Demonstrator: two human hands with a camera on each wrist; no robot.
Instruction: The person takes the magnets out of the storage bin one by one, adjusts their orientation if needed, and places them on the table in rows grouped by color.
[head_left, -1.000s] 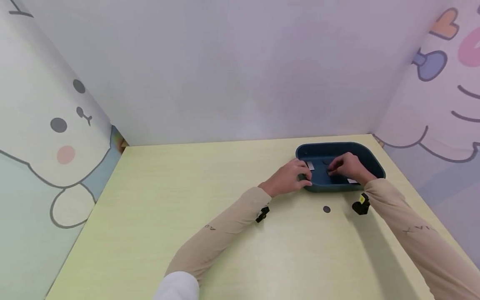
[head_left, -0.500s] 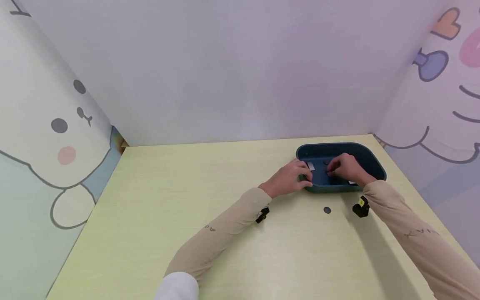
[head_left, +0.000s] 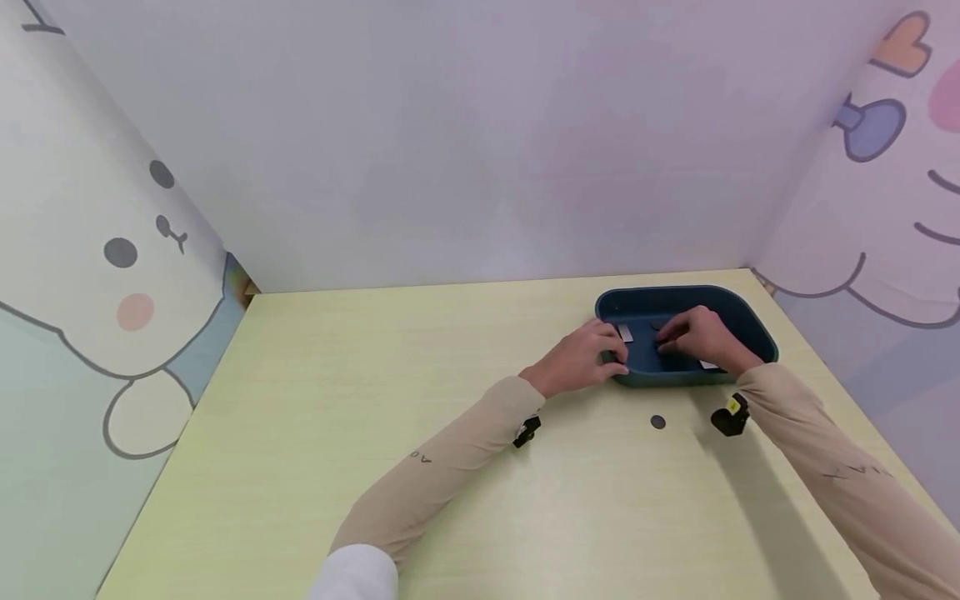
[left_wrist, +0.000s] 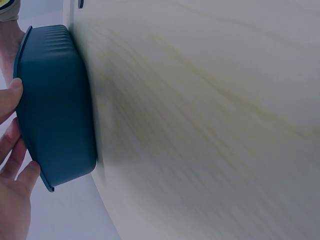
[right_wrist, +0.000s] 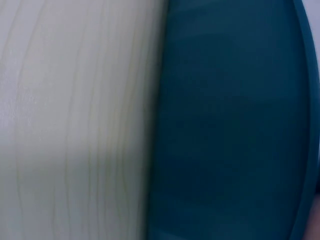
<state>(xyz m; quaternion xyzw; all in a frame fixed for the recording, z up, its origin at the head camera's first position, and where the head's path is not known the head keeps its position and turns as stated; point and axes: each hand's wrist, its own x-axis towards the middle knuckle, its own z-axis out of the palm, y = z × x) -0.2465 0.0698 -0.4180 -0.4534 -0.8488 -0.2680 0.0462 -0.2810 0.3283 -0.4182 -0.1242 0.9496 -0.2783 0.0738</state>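
A dark blue plastic tray (head_left: 675,380) with raised walls stands at the back right of the table. My left hand (head_left: 581,358) grips its left front corner, and in the left wrist view the fingertips (left_wrist: 31,170) lie on the tray's rim. Inside the tray, my right hand (head_left: 701,337) reaches low, thumb and forefinger close to the floor; I cannot tell whether they hold anything. Part of a small dark disc (head_left: 656,326) shows beside those fingertips. A white rectangular piece (head_left: 625,333) lies at the tray's left end, another white piece (head_left: 708,365) under the right wrist.
On the pale wooden table (head_left: 405,367), a dark round disc (head_left: 657,422) like a coin lies in front of the tray. Walls with cartoon drawings enclose the table's back and sides. Small black devices (head_left: 731,415) hang at both wrists.
My right thumb and forefinger have parted slightly inside the tray, the hand staying nearly in place. The left hand keeps its hold on the corner. The head view has shifted a little.
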